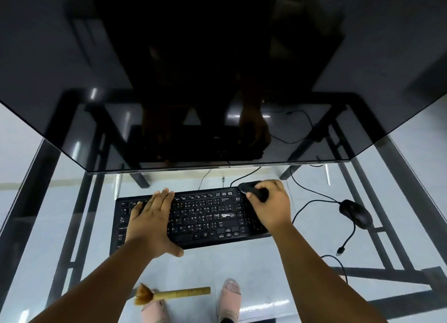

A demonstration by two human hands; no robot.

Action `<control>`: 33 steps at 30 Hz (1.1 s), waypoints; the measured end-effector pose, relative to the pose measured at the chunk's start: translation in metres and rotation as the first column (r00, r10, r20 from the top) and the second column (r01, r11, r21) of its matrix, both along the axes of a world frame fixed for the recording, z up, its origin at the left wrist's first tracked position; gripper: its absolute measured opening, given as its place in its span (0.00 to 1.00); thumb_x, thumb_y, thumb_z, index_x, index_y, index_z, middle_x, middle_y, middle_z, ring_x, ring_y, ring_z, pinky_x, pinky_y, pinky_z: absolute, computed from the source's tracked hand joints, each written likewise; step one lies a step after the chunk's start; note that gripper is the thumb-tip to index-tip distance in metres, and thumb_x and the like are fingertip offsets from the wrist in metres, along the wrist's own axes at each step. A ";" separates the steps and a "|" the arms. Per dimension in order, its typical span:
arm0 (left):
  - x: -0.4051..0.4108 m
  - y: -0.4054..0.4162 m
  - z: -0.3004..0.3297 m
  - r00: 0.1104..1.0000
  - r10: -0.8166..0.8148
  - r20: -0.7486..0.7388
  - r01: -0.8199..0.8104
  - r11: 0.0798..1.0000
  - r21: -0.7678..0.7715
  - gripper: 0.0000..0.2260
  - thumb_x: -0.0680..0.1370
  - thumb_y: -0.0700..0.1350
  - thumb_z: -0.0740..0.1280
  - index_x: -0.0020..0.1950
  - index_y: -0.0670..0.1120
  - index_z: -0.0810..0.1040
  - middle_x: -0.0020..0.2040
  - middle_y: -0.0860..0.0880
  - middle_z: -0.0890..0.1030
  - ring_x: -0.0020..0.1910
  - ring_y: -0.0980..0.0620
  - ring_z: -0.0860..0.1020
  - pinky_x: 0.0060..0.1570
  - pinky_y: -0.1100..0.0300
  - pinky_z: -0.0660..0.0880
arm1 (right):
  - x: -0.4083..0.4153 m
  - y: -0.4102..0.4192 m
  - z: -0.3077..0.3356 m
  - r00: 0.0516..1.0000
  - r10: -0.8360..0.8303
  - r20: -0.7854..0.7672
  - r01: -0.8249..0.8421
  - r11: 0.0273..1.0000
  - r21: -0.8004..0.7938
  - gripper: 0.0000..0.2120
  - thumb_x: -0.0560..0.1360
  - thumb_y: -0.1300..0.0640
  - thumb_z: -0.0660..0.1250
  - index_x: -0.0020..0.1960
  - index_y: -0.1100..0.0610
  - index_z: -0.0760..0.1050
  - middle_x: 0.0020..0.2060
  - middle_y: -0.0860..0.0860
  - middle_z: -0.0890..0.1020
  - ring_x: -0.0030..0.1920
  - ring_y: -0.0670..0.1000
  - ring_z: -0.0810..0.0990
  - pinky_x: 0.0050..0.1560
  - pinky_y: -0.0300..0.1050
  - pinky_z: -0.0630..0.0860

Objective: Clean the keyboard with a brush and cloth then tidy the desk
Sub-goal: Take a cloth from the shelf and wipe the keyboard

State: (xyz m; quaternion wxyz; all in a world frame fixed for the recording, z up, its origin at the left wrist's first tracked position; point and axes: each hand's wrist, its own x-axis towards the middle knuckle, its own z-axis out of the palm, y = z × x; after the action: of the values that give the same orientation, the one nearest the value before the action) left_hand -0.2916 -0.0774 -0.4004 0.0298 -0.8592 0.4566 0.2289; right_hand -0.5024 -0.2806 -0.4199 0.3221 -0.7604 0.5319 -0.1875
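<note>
A black keyboard [203,216] lies on the glass desk [242,264] below the monitor. My left hand [152,221] rests flat on the keyboard's left half, fingers straight, thumb at the front edge. My right hand [272,204] grips a dark cloth [254,189] bunched at the keyboard's far right corner. The brush [169,294], with a pale wooden handle and brown bristles pointing left, lies on the glass near the front edge, between my forearms.
A large dark monitor [217,80] hangs over the back of the desk. A black mouse [355,213] sits to the right with its cable and a loose plug [340,250]. Through the glass I see the tiled floor and feet in pink slippers [231,296].
</note>
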 end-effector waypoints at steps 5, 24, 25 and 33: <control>0.000 0.001 0.000 1.000 0.004 -0.007 -0.004 1.000 -0.008 0.65 0.55 0.70 0.74 0.79 0.52 0.39 0.80 0.54 0.42 0.78 0.53 0.43 0.76 0.48 0.42 | 0.006 0.007 -0.002 0.983 0.098 -0.155 -0.124 0.977 -0.172 0.11 0.71 0.61 0.70 0.52 0.53 0.77 0.50 0.48 0.80 0.52 0.54 0.74 0.49 0.43 0.72; 0.001 0.004 -0.001 0.999 0.009 -0.031 -0.010 0.999 -0.031 0.65 0.55 0.70 0.74 0.79 0.53 0.38 0.79 0.55 0.40 0.78 0.55 0.41 0.76 0.49 0.41 | 0.026 0.009 0.003 0.969 0.032 -0.245 -0.066 0.989 -0.130 0.17 0.75 0.63 0.63 0.61 0.53 0.80 0.60 0.50 0.79 0.61 0.54 0.74 0.59 0.45 0.75; 0.001 0.004 -0.001 0.999 0.010 -0.031 -0.011 0.999 -0.034 0.65 0.55 0.70 0.74 0.79 0.53 0.38 0.79 0.55 0.40 0.78 0.55 0.41 0.76 0.49 0.41 | 0.031 0.012 0.004 0.957 0.070 -0.283 -0.107 0.987 -0.120 0.17 0.76 0.62 0.63 0.62 0.53 0.79 0.61 0.50 0.79 0.63 0.54 0.72 0.62 0.45 0.73; 0.002 0.005 -0.001 0.999 0.007 -0.034 -0.008 0.999 -0.046 0.64 0.55 0.71 0.73 0.78 0.53 0.38 0.79 0.56 0.40 0.78 0.56 0.42 0.76 0.49 0.41 | 0.076 0.050 0.008 0.867 0.436 -0.242 -0.460 0.887 -0.049 0.18 0.78 0.59 0.61 0.67 0.50 0.75 0.67 0.47 0.74 0.67 0.51 0.69 0.72 0.48 0.65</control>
State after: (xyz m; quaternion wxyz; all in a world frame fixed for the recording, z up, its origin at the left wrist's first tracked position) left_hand -0.2893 -0.0724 -0.4017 0.0013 -0.8575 0.4589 0.2327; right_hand -0.4266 -0.2306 -0.4119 0.2543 -0.8951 0.3631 -0.0483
